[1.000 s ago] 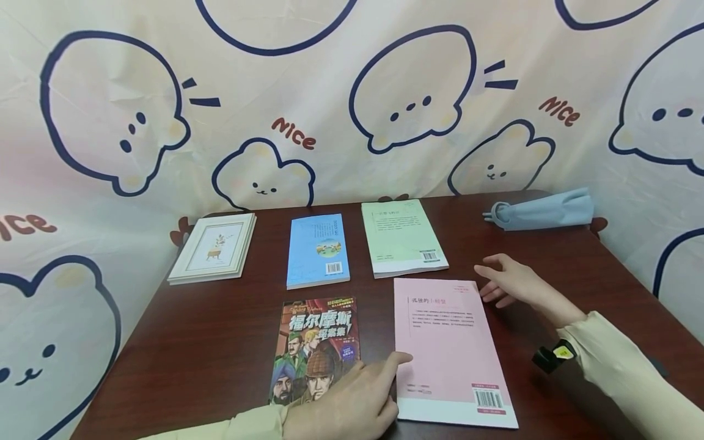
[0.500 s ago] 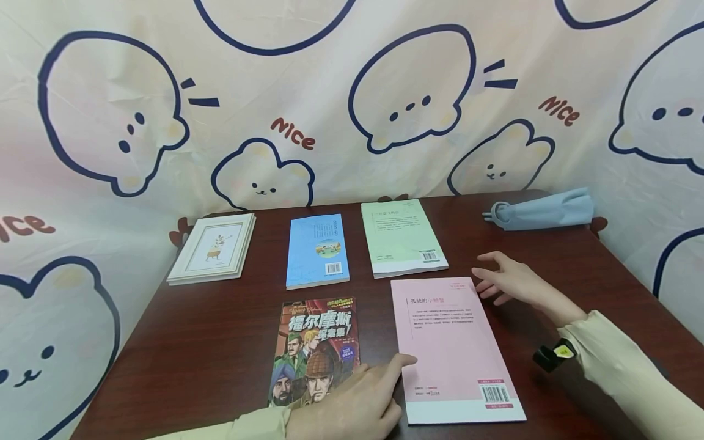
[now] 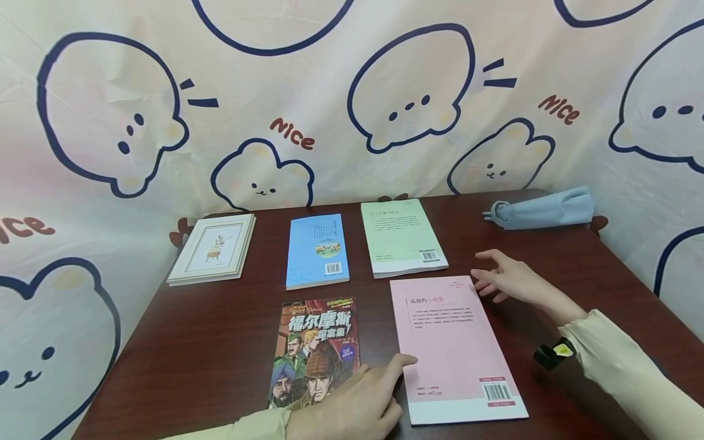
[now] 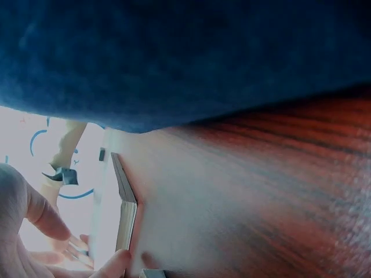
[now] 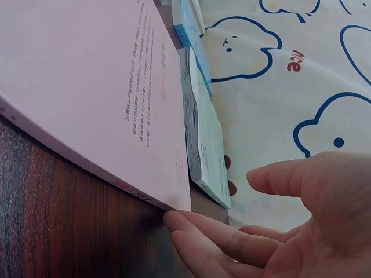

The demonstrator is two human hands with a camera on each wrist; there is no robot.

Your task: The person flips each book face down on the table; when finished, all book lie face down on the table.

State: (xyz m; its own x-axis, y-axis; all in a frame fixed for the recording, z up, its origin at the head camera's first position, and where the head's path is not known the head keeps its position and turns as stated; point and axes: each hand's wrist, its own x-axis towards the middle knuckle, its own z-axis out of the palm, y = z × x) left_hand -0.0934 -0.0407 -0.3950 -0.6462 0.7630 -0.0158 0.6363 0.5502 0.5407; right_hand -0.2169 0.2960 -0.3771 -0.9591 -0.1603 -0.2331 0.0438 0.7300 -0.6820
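Note:
A pink book (image 3: 448, 348) lies flat on the dark wood table, its back cover with barcode facing up. My left hand (image 3: 352, 400) is at its left edge, the index fingertip over the cover and the other fingers bent beside it. My right hand (image 3: 511, 281) is at the book's upper right corner; in the right wrist view its fingertips (image 5: 174, 220) touch that corner, with the thumb held apart. Partly under my left hand lies a comic-style book (image 3: 316, 348) with Chinese lettering. Neither hand grips anything.
Behind are a green book (image 3: 404, 238), a blue book (image 3: 317, 250) and a stack of white frames (image 3: 214, 249). A folded light-blue umbrella (image 3: 541, 211) lies at the back right. A cartoon-print curtain (image 3: 330, 91) stands behind the table (image 3: 192, 342).
The pink book has turned slightly, its top shifting left and its bottom shifting right. Both hands have moved only a little with it.

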